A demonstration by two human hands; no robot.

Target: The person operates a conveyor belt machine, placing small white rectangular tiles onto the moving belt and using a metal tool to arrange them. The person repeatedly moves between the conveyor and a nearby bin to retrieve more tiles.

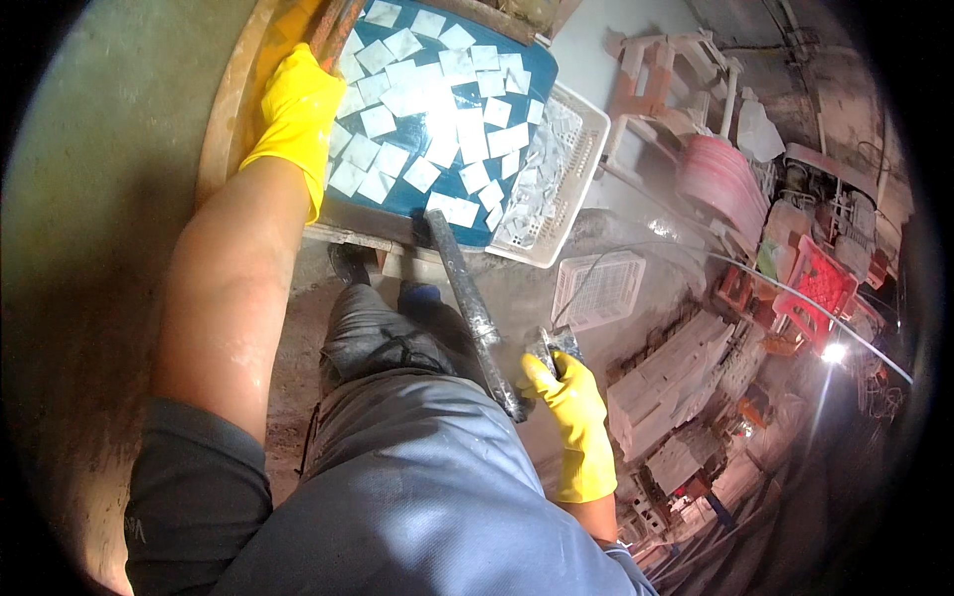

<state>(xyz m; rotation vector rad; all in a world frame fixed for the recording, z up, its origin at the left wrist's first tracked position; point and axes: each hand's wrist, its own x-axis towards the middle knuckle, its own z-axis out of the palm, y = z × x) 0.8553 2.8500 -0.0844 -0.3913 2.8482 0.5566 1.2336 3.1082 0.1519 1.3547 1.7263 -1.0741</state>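
Note:
My left hand (296,107), in a yellow rubber glove, is closed around a rusty orange-brown bar (336,30) at the upper left. Just right of it, many square and oblong white marbled stone pieces (422,175) lie loose on a wet blue surface (407,198). Low and right of my body, my right hand (574,397), gloved in yellow too, has its fingers around a small grey block-like thing (553,344) whose kind I cannot make out. Between that hand and the blue surface slants a worn dark metal bar (467,298), apart from both hands.
A cream plastic basket (586,169) of stone offcuts adjoins the blue surface. Below it, a white crate (599,288) sits on the wet floor. Pink basins (723,184), a red crate (815,288) and stacked slabs (671,382) stand at right. A pale cable (785,288) crosses there.

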